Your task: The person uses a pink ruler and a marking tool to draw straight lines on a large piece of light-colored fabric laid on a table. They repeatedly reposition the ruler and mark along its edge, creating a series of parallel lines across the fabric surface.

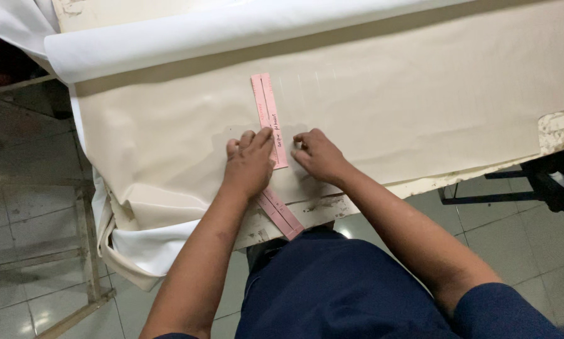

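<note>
Pink ruler pinned flat on cream cloth by two bare hands.

The pink ruler [268, 117] lay lengthwise on the cream cloth [388, 107], running away from the person, its near end passing under the left hand and a second pink strip [282, 215] jutting out over the table edge [432, 181] below the wrist. The left hand [249, 162] pressed palm-down on the ruler, fingers together and flat, gripping nothing. The right hand [316, 154] rested just beside the ruler's right edge, fingertips curled onto the cloth; whether it pinched anything could not be told. Beyond the ruler lay a roll of white fabric [231, 28]. Grey floor tiles [520, 238] showed below the table.
</note>
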{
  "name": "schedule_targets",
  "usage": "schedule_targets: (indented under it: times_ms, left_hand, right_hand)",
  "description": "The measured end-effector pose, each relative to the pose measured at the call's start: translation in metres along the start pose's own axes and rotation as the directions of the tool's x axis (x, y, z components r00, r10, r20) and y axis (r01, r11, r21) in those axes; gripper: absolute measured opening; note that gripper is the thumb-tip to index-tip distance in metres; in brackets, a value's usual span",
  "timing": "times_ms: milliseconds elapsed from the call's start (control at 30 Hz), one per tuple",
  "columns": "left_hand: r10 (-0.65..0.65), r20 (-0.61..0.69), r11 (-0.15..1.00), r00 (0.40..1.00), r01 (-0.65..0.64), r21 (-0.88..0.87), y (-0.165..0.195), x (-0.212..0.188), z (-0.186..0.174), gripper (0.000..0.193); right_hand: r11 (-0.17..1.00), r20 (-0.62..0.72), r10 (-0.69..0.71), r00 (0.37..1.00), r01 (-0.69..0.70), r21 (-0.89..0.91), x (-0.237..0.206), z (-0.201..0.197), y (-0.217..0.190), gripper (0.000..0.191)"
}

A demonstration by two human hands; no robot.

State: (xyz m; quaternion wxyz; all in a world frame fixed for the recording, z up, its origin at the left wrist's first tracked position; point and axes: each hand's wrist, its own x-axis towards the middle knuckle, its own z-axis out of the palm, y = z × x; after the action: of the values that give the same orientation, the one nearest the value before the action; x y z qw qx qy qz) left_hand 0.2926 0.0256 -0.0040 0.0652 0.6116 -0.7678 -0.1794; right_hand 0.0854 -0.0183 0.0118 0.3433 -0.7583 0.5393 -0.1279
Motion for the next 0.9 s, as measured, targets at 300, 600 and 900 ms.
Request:
schedule_targets:
  times_ms: [300,600,900]
  left_hand:
    - [-0.062,0.026,0.788,0.998,0.033,0.614,0.101,0.029,0.067,0.052]
    - [-0.123,0.093,0.918,0.988,0.078,0.390,0.110,0.041,0.088,0.052]
    - [-0.154,0.087,0.963,0.984,0.129,0.237,0.104,0.043,0.094,0.053]
  right_hand:
    - [0.964,-0.044,-0.265,0.963,0.265,-0.012,0.029,-0.046,-0.061,0.026]
    - [0.924,0.445,-0.213,0.870,0.327,-0.198,0.032,-0.012,-0.067,0.028]
    - [0.849,0.398,-0.258,0.880,0.403,-0.340,0.033,-0.003,-0.062,0.023]
